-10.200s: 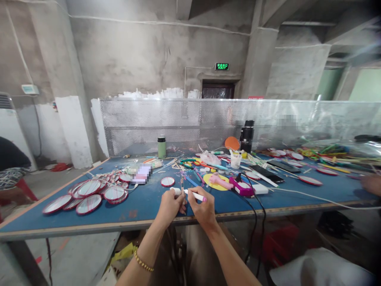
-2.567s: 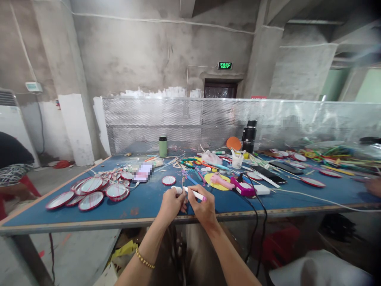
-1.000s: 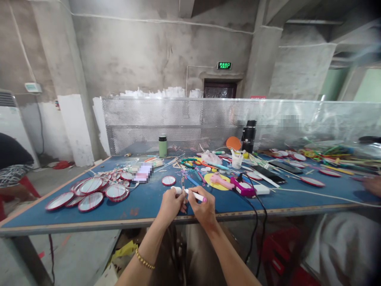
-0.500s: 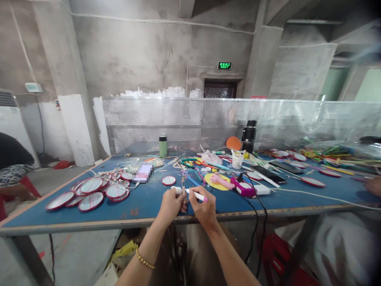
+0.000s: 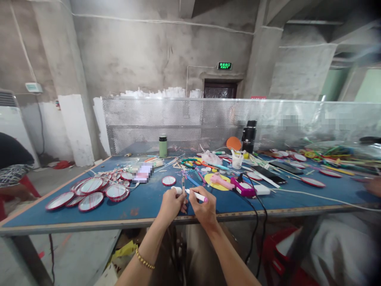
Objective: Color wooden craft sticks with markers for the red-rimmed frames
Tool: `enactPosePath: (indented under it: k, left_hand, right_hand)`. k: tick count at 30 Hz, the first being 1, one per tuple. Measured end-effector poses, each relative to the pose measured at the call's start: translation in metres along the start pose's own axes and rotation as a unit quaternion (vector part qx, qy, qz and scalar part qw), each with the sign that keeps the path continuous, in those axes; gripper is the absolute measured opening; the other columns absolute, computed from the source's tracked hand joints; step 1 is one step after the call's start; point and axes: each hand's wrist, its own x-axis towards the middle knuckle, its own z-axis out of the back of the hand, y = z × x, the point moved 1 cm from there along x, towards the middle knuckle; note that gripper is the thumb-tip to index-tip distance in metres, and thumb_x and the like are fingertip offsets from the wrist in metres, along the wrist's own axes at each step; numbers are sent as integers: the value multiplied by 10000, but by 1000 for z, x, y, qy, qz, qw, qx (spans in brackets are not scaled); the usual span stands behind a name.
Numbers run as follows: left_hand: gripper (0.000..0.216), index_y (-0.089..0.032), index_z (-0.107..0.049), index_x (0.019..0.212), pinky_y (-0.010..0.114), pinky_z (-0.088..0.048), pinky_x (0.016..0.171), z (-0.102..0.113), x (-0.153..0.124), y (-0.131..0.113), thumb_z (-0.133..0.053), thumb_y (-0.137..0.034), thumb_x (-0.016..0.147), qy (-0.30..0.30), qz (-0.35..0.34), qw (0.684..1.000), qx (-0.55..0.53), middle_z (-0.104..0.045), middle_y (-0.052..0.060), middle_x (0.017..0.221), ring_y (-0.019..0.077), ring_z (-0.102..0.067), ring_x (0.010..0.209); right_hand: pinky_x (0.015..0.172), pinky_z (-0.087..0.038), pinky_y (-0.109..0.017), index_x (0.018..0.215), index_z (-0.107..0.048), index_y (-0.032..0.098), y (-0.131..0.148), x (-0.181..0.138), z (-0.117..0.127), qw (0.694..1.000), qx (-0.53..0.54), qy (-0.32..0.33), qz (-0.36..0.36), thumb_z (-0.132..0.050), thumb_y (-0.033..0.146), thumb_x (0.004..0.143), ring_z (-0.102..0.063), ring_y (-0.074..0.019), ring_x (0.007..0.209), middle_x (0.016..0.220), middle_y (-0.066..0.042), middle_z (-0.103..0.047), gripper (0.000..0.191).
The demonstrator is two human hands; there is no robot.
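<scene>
My left hand (image 5: 170, 205) is closed around a small white cap-like piece (image 5: 177, 190) and steadies a thin wooden stick (image 5: 183, 187) that stands between both hands. My right hand (image 5: 203, 209) pinches a white marker with a pink end (image 5: 196, 195), its tip against the stick. Both hands hover over the near edge of the blue table (image 5: 143, 204). A gold bead bracelet (image 5: 144, 260) is on my left wrist.
A pile of red-rimmed round mirrors (image 5: 89, 192) lies at left, one more (image 5: 168, 180) just beyond my hands. A pink device with black cable (image 5: 242, 187), a yellow disc (image 5: 216, 181), a green bottle (image 5: 162, 146), a black flask (image 5: 248, 136). Another person's hand (image 5: 373, 185) at far right.
My hands have stayed in place on the stick and marker. At the lower right a person's white clothing has shifted in and partly back.
</scene>
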Motion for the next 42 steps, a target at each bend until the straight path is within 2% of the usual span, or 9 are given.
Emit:
enactPosePath:
  k: [21, 27, 32, 42]
  left_hand:
    - [297, -189, -537, 602, 228, -458, 419, 0, 0, 1, -533, -401, 810, -4, -2, 1000, 3, -580, -13, 458, 142, -569, 382]
    - [317, -191, -530, 587, 231, -449, 418, 0, 1, -1, -540, -418, 808, 1, 0, 1000, 0, -587, -8, 457, 141, -566, 381]
    - [287, -187, -539, 588, 231, -447, 417, 0, 1, 1, -535, -380, 799, 3, -5, 1000, -5, -584, -9, 461, 141, -568, 386]
    - [332, -185, -530, 578, 233, -460, 418, 0, 0, -3, -534, -430, 803, 0, 3, 1000, -4, -575, -7, 451, 138, -562, 381]
  right_hand:
    - [570, -462, -216, 735, -633, 182, 4, 2, 0, 1000, 4, 10, 5, -539, 210, 886, -587, -123, 553, 632, 1, -637, 180]
    - [573, -469, -225, 728, -622, 190, 3, 0, 0, 1000, 1, -8, 3, -536, 215, 887, -580, -128, 554, 630, 0, -630, 183]
    - [584, -472, -227, 756, -637, 189, 1, 0, -1, 1000, 17, 17, 2, -540, 215, 886, -591, -130, 572, 656, -4, -643, 164]
    - [588, -477, -225, 757, -638, 186, 3, 1, -1, 1000, 21, 6, 2, -547, 207, 891, -584, -124, 572, 655, 1, -639, 163]
